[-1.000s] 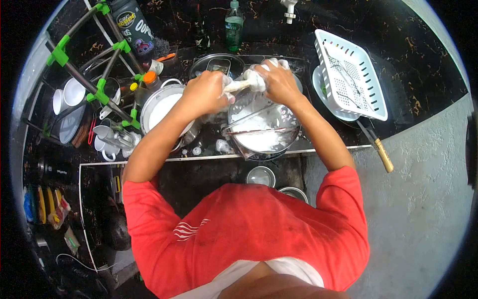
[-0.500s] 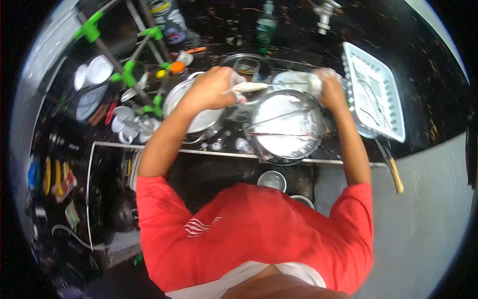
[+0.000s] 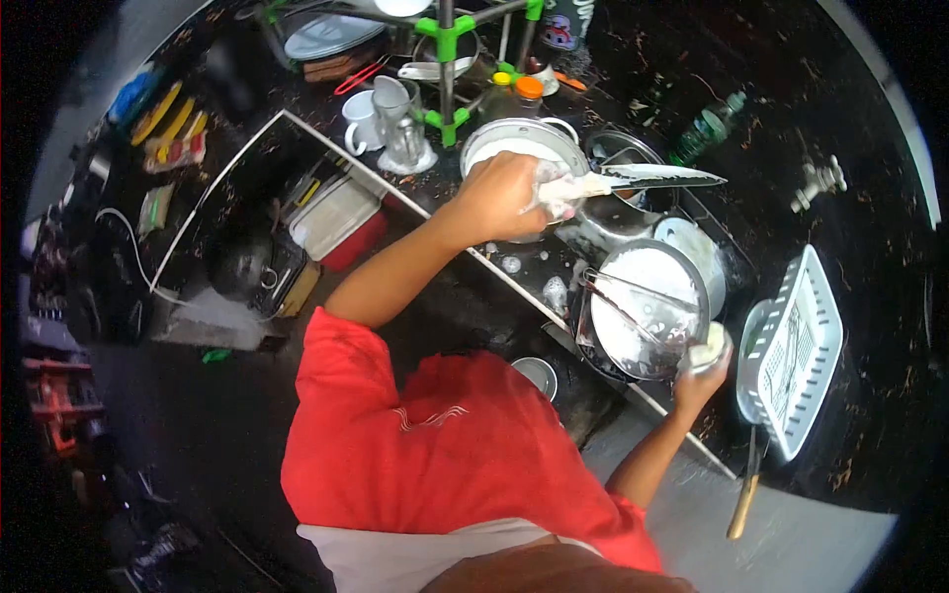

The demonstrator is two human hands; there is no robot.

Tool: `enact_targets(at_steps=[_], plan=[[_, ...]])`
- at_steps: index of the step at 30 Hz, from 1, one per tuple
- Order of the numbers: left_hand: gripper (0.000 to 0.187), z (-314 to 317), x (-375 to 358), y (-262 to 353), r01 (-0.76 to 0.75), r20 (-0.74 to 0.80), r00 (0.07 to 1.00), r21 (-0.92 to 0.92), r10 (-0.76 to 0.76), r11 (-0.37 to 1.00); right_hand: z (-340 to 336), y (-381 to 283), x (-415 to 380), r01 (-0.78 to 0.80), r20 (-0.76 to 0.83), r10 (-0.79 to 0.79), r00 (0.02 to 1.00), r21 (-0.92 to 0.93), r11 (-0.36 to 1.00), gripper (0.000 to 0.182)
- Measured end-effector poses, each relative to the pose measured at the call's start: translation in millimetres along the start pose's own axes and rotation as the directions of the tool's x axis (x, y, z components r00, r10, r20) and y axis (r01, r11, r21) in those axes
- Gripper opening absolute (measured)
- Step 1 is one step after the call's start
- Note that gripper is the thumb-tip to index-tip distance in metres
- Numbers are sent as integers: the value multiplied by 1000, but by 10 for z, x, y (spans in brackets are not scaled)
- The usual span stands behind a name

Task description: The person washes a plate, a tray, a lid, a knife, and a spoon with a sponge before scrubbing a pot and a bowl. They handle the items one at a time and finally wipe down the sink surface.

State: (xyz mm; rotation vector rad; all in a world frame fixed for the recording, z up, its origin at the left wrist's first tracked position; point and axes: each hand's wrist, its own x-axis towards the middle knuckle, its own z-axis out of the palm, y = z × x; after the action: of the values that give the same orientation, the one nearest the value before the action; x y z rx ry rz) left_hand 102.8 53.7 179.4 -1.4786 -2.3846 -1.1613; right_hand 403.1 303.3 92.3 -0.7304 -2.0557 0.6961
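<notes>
My left hand (image 3: 509, 198) is closed around the soapy pale handle of a knife (image 3: 667, 178), its foam-streaked blade pointing right. Just behind that hand stands a white pot (image 3: 539, 128) with foamy contents. Fingers of my right hand (image 3: 702, 381) are wrapped round a pale, suds-covered sponge (image 3: 708, 348), beside a round metal pan (image 3: 643, 306) full of white suds. Thin utensils (image 3: 633, 306) lie across this pan. Behind it is a soapy round dish (image 3: 700, 252), and a metal basin (image 3: 633, 148) sits partly hidden beneath the blade.
A white plastic basket (image 3: 806, 346) holding utensils stands at the right, with a wooden-handled knife (image 3: 743, 504) jutting over the counter edge. A faucet (image 3: 820, 183) and green bottle (image 3: 704, 136) are at the back. Mugs (image 3: 366, 124) and a green-jointed rack (image 3: 448, 79) stand left.
The view has turned, so the counter now slants down to the right. My right hand, with the sponge, has come from behind the pan to its near right side. The knife stays in my left hand.
</notes>
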Motion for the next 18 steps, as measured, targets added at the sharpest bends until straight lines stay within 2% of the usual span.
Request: enact_targets(at_steps=[2,4,5,7,8,10,13,14,16,18], plan=[[40,-43,-177,-84,17,-30,999,2,-17,1000,13,-34,-86,42,-6,-43,999,-80,996,44],[47,0,-351,-183,121,-142,982,-15,-122,993,52,-24,-154,21,-17,-22,1000,-69,997,43],[48,22,-424,-222,75,-212,975,36,-65,997,73,-4,-193,11,-69,-12,998,-21,1000,44],[47,-4,-568,-218,112,-266,959,28,-101,993,103,-62,-253,-10,-153,13,988,19,1000,47],[45,-12,-651,-211,141,-310,942,16,-129,990,105,-39,-268,-4,-145,7,989,24,1000,47],[40,50,-841,-218,210,-341,922,41,-184,977,131,7,-286,-1,-170,-12,985,-78,997,50],[34,163,-1116,-267,150,-541,816,-138,-202,979,173,64,-314,-23,-190,35,981,61,998,54],[34,176,-1204,-292,160,-545,812,-135,-208,978,180,103,-317,-45,-201,71,977,131,990,54],[35,159,-1347,-254,269,-549,799,-36,-244,962,176,117,-313,-37,-186,59,981,118,992,55],[36,152,-1460,-227,309,-536,794,-51,-287,950,157,89,-302,-31,-180,49,982,99,995,55]])
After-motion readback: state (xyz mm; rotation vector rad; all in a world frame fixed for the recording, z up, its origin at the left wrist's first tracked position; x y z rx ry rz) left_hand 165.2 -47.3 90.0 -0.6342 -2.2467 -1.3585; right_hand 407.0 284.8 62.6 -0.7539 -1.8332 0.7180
